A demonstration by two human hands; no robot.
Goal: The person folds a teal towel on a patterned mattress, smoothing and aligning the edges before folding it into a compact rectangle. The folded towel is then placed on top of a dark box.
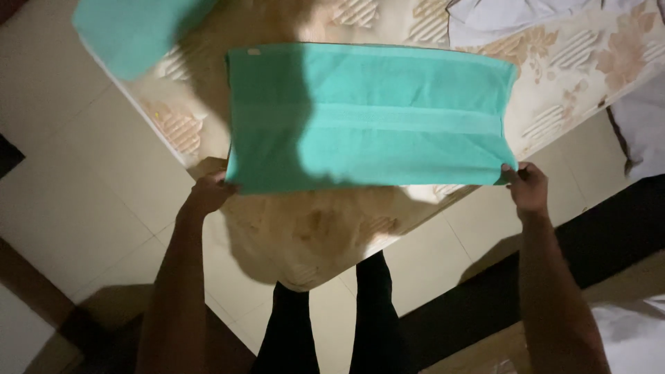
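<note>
Teal cloth filled the middle of the view: a folded towel (367, 114) lay spread flat on a mattress (575, 66) with a pale floral cover, its long edges running side to side. The left hand (208, 194) had its grip closed on the towel's near left corner, fingers pinched around the edge, and the right hand (528, 185) had its grip closed on the near right corner in the same way, so both arms reached forward with the towel stretched between them. A dark shadow fell across the left part of the towel and the mattress below it. A second teal cloth (131, 28) sat at the mattress's far left corner, well apart from the hands. White bedding (512, 17) lay bunched at the top right of the mattress. Below the hands, the person's dark trouser legs (332, 325) stood on a floor (76, 166) of pale tiles just beside the mattress edge
</note>
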